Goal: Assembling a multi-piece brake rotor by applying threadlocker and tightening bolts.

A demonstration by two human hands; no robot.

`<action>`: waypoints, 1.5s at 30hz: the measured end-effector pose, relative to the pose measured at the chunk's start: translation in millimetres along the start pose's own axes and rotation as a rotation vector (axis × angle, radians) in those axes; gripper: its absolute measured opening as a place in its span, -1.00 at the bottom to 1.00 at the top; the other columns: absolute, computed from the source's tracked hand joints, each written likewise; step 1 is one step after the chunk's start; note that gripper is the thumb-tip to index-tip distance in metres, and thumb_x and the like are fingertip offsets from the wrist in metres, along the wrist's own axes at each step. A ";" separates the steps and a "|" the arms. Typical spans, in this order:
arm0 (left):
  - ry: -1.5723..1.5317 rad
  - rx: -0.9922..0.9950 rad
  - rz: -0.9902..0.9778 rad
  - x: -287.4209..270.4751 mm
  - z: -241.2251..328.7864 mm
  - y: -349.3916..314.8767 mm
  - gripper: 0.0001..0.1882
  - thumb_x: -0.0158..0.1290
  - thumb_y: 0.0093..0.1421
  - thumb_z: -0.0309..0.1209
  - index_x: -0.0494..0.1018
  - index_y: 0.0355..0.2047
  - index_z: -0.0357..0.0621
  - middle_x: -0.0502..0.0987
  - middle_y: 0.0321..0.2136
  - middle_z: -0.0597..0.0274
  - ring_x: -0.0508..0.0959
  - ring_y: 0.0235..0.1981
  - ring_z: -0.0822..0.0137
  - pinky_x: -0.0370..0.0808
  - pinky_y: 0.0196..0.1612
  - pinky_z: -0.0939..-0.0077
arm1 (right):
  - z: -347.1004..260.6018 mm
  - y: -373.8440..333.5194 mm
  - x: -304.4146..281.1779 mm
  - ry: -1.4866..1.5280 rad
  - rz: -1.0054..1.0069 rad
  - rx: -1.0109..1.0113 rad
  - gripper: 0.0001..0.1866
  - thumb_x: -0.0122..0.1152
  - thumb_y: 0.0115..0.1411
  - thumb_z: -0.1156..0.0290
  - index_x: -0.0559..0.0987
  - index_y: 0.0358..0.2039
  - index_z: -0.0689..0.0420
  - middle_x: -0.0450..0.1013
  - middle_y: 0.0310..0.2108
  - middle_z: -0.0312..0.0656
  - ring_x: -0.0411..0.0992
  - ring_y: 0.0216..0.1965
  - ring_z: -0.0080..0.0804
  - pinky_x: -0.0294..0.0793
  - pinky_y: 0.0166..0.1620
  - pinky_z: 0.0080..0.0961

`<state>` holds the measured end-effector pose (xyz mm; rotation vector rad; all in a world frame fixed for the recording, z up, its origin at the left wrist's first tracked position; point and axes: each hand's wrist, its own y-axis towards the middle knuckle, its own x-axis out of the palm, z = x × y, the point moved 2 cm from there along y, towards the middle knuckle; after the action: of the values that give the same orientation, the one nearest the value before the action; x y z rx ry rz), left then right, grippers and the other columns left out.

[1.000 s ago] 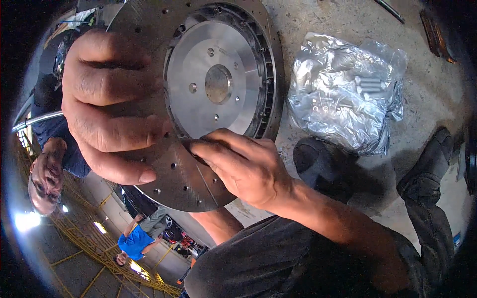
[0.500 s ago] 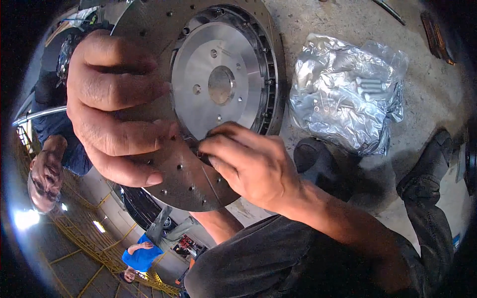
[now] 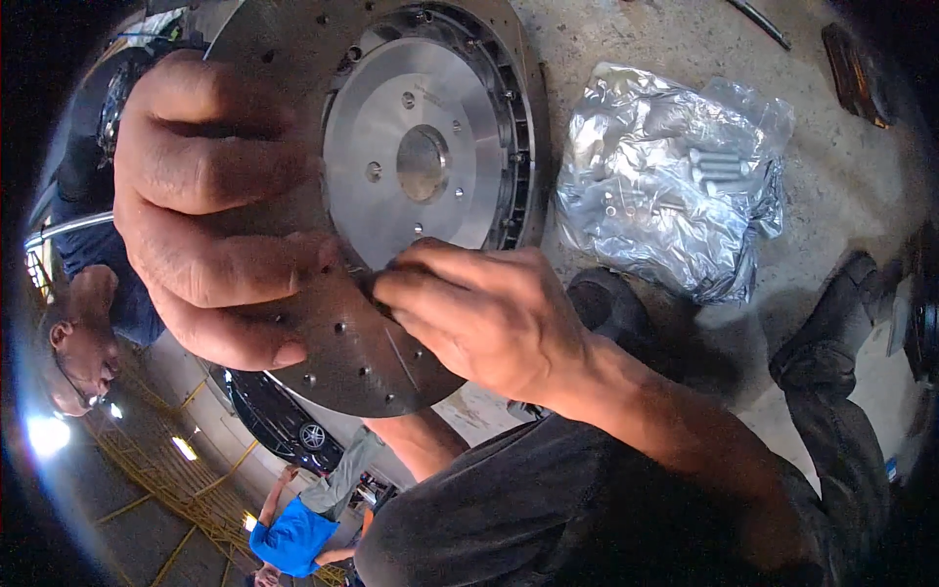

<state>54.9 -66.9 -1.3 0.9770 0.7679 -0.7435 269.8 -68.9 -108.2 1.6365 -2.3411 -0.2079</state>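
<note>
A drilled brake disc (image 3: 347,377) with a bare silver centre hat (image 3: 377,117) is held up, tilted, in front of me. My left hand (image 3: 215,215) wraps its near edge at the left, the fingers curled over the dark drilled face. Its forearm passes behind the disc. My right hand (image 3: 479,318) has its fingers pinched together at the seam between the hat and the disc ring, near the lower part of the hat. Whatever lies between those fingertips is hidden.
On the concrete floor to the right lies a crumpled clear plastic bag (image 3: 675,235) with several silver bolts (image 3: 719,168). Dark shoes (image 3: 856,284) rest near it. A metal rod (image 3: 761,22) is farther off. At left are a nearby person (image 3: 93,323), a black car (image 3: 279,421) and someone in blue (image 3: 293,538).
The disc, both hands and the bag sit slightly farther left in view. My right fingertips stay at the seam. The person in blue has changed posture, and more of the car shows.
</note>
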 end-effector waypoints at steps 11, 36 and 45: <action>0.098 0.010 0.210 26.2 1.1 -6.7 -0.79 0.08 0.16 -0.30 0.52 -0.17 0.26 0.46 -0.48 0.50 0.40 -0.59 0.43 0.25 -0.63 0.44 | 11.5 -0.2 -10.8 -0.137 -0.221 0.027 -0.84 0.09 0.11 0.37 0.51 -0.32 0.15 0.43 -0.41 -0.14 0.54 -0.43 -0.14 0.54 -0.42 -0.28; -0.266 -0.557 0.711 19.3 82.2 -292.8 -0.76 0.09 0.23 -0.29 0.48 -0.08 0.13 0.54 -0.37 0.39 0.48 -0.50 0.43 0.35 -0.47 0.47 | 51.5 -51.6 -112.3 -0.771 -0.576 0.525 -0.82 0.20 0.19 0.33 0.55 -0.27 0.16 0.50 -0.28 -0.04 0.53 -0.32 0.02 0.53 -0.24 -0.16; -0.640 -1.104 1.181 194.9 55.6 -37.3 -0.72 0.06 0.29 -0.28 0.45 -0.02 -0.05 0.58 -0.33 0.29 0.52 -0.46 0.44 0.43 -0.40 0.50 | 85.1 -69.5 -166.0 -1.159 -0.589 0.537 -0.76 0.12 0.26 0.32 0.43 -0.21 0.24 0.46 -0.30 0.08 0.50 -0.34 0.12 0.49 -0.25 -0.04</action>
<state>138.2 -169.3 -159.5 0.0240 -0.1024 0.4315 359.5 58.8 -231.9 3.0732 -2.6397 -0.9209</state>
